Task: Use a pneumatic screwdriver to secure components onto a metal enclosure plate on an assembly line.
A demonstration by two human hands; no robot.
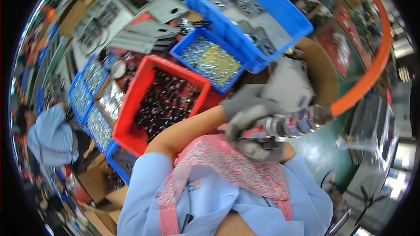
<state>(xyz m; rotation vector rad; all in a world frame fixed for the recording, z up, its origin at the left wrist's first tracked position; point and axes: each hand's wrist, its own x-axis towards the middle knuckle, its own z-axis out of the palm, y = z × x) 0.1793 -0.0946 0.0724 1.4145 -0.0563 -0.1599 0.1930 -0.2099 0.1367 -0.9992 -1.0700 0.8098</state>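
Note:
My right hand (258, 149), in a grey work glove, is closed round an air tool (293, 124) with a shiny metal body. The tool lies across in front of my chest, and an orange hose (372, 72) leads off its right end. Its working tip is hidden by the glove. Just beyond it, my left hand (247, 99), also gloved in grey, reaches in beside a grey sheet-metal part (288, 83) with cutouts. The left fingers are partly covered by the right glove and blurred, so their hold on the metal part cannot be made out.
A red bin (192, 76) of small dark parts stands left of my hands. Beyond it are a blue tray of small metal pieces (177, 52) and a large blue crate (302, 28). More blue bins (72, 89) hold fasteners. A person in blue (54, 135) is at the far left.

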